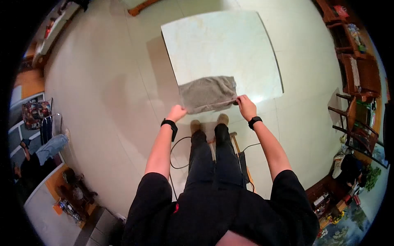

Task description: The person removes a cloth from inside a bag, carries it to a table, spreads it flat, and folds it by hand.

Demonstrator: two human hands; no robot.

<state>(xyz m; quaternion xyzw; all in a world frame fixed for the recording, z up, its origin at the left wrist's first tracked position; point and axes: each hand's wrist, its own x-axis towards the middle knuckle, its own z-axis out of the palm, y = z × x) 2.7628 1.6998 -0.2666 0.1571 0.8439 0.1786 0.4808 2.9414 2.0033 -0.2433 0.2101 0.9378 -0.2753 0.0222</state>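
Observation:
A grey-brown cloth [207, 93] lies over the near left corner of a pale, marble-like table [217, 45], with its near edge reaching past the table's edge. My left hand [177, 113] is closed at the cloth's near left corner, fingers pinching it. At the right end of the same near edge, my right hand [246, 105] grips the cloth between thumb and fingers. The cloth is stretched between both hands and has a fold line along its near side. Dark bands are on both wrists.
Wooden shelves [361, 76] and a wooden chair [353, 119] stand at the right. Behind my feet is a wooden-framed seat [236, 143] with a black cable [171, 153] beside it. Another person in jeans [52, 146] is at the far left.

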